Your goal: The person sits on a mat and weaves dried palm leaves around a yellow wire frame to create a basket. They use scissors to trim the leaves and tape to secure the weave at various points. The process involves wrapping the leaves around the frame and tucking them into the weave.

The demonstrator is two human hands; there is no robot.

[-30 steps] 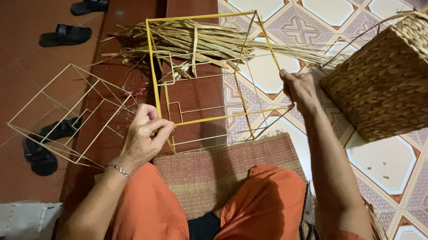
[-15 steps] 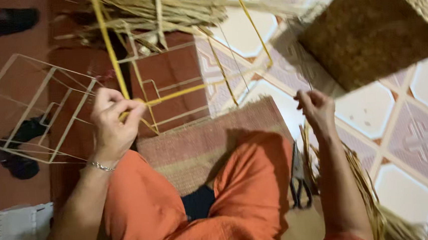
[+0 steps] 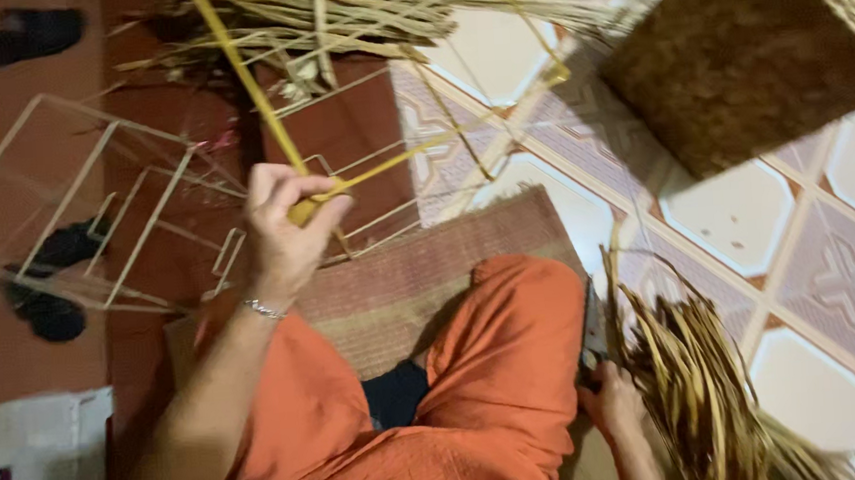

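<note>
Moved since half a second ago: right hand [image 3: 609, 403], gone from the bare tiles down to the bundle beside the right thigh; left hand unchanged on the frame.

1. White wire frame [image 3: 95, 213], far left, lying tilted on the red floor; untouched.
2. Left hand [image 3: 286, 225], fingers closed in a fist round a corner of the yellow wire frame [image 3: 235, 73], which rises away over the woven mat [image 3: 420, 271]. Advice: keep that grip firm and low, so the frame stays put.
3. Right hand, low beside the orange-clad leg, fingers curled at the near end of the dried reed bundle [image 3: 699, 391]; whether a strand is pinched I cannot tell. Advice: draw one strand only, straight out, not a clump.
4. Woven basket [image 3: 736, 58], upper right, well apart.
</note>
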